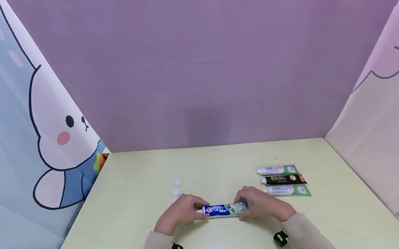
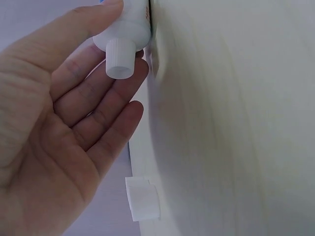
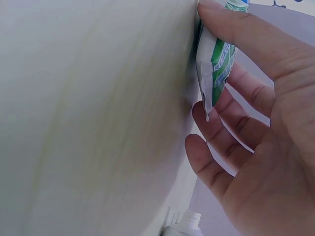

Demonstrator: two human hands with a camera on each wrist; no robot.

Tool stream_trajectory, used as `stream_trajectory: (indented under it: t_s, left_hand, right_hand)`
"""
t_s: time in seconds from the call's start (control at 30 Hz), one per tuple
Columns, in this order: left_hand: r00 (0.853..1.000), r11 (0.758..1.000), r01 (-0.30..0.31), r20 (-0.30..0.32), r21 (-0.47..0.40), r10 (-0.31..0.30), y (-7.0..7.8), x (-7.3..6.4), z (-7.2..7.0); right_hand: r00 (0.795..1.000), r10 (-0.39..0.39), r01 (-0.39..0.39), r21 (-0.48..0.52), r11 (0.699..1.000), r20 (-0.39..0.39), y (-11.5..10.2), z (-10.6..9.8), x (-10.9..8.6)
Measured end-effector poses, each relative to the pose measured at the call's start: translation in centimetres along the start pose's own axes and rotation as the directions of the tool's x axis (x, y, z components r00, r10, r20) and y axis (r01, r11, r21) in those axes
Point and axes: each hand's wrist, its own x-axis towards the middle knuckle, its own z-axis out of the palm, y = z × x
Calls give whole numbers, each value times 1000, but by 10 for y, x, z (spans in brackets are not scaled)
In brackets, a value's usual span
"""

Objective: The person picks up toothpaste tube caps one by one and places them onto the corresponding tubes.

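A blue, white and green toothpaste tube (image 1: 224, 210) lies crosswise low over the table, held at both ends. My left hand (image 1: 183, 212) pinches its shoulder between thumb and fingers, and the ridged white cap (image 2: 120, 59) sticks out past the thumb. At the flat crimped end, my right hand (image 1: 262, 203) grips the tube with thumb and fingers. In the right wrist view that green and white end (image 3: 216, 73) tapers down between thumb and fingers. The remaining fingers of both hands are loosely bent.
Beyond my left hand several small white caps (image 1: 175, 191) stand in a column. To the right lie two green-and-white toothpaste tubes (image 1: 281, 169) with a black toothpaste tube (image 1: 283, 179) between them. A threaded bare nozzle (image 3: 189, 219) shows near my right hand. A purple cloth (image 1: 201, 67) hangs behind the table.
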Motion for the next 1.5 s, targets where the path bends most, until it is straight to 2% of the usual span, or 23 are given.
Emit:
stream_trajectory:
  t_s: [0.17, 0.33, 0.5, 0.57, 0.77, 1.2, 1.33, 1.5]
  left_hand:
    - [999, 999, -35, 4, 24, 35, -1, 1, 0]
    - [999, 999, -43, 6, 34, 43, -1, 1, 0]
    - [999, 998, -36, 6, 41, 36, 0, 0, -1]
    - [999, 999, -33, 4, 40, 33, 1, 0, -2]
    - [999, 999, -32, -8, 36, 33, 3, -4, -5]
    - [999, 999, -44, -26, 24, 44, 1, -11, -10]
    - [998, 998, -51, -31, 32, 52, -1, -12, -11]
    - [998, 998, -50, -34, 30, 51, -1, -14, -13]
  right_hand:
    - [1000, -9, 9, 13, 1000, 13, -1, -3, -1]
    - [1000, 15, -16, 84, 996, 11, -1, -8, -5]
    - [998, 60, -58, 97, 994, -25, -1, -17, -10]
    - [997, 56, -51, 97, 994, -50, -1, -22, -13]
    - [995, 1, 6, 64, 998, -102, 2, -33, -22]
    - [978, -25, 23, -12, 1000, -209, 17, -49, -41]
    - [974, -16, 9, -28, 1000, -226, 24, -52, -47]
    - [972, 37, -44, -22, 999, -233, 32, -54, -53]
